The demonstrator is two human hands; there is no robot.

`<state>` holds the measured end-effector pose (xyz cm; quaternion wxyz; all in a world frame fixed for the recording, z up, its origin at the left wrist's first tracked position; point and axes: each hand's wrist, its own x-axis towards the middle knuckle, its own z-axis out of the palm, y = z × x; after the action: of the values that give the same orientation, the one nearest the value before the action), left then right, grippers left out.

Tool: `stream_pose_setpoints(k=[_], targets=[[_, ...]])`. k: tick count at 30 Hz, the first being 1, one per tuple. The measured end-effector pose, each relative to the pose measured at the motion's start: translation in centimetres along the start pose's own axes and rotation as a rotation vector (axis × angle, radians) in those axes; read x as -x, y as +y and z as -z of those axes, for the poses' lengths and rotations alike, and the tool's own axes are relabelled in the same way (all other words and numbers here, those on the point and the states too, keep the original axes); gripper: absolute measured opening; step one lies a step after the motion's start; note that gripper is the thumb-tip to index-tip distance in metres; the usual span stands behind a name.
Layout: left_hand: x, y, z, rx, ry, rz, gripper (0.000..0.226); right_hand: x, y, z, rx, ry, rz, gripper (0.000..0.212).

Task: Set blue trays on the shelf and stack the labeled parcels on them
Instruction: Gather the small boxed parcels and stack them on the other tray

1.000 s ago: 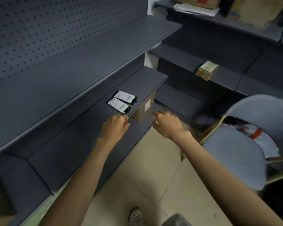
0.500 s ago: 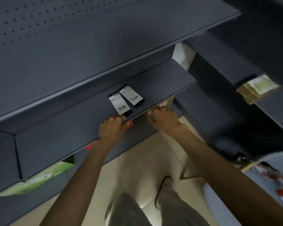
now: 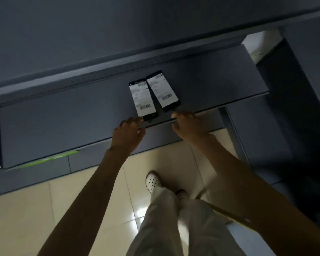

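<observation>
Two flat black parcels with white barcode labels lie side by side on the dark grey middle shelf [image 3: 63, 122]. The left parcel [image 3: 142, 98] and the right parcel [image 3: 163, 90] touch along their long sides and reach almost to the shelf's front edge. My left hand [image 3: 127, 134] is at that edge with loosely curled fingers, fingertips touching the near end of the left parcel. My right hand [image 3: 189, 125] hangs over the edge, one fingertip just short of the right parcel's near end. Neither hand holds anything. No blue tray is in view.
A deeper upper shelf [image 3: 118, 34] overhangs the parcels. Below, a green flat item [image 3: 50, 159] sticks out of the lower shelf. My legs and a white perforated shoe [image 3: 152, 182] stand on the beige tiled floor. Another dark shelf unit [image 3: 294, 108] stands at the right.
The view has swung downward and closer, so the chair and side shelves have left the frame. Both hands have moved up to the shelf's front edge, reaching the parcels' near ends.
</observation>
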<state>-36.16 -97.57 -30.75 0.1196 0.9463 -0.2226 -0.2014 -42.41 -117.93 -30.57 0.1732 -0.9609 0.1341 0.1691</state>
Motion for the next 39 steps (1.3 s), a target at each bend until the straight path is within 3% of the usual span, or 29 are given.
stream_pose_setpoints(k=[9, 19, 27, 39], targets=[[-3.9, -1.2, -7.0, 0.003, -0.016, 0.112, 0.067, -7.5, 2.4, -4.5, 0.032, -0.062, 0.07, 0.064], [-11.9, 1.8, -11.6, 0.194, 0.203, 0.272, 0.093, -14.5, 2.4, -8.1, -0.143, 0.034, 0.003, 0.096], [-10.4, 0.8, -11.5, 0.408, 0.285, 0.395, 0.103, -14.4, 2.4, -8.7, -0.24, 0.088, -0.009, 0.098], [-0.2, -2.0, -7.3, 0.597, 0.477, 0.578, 0.084, -6.4, -3.4, -4.8, -0.14, 0.088, 0.221, 0.089]])
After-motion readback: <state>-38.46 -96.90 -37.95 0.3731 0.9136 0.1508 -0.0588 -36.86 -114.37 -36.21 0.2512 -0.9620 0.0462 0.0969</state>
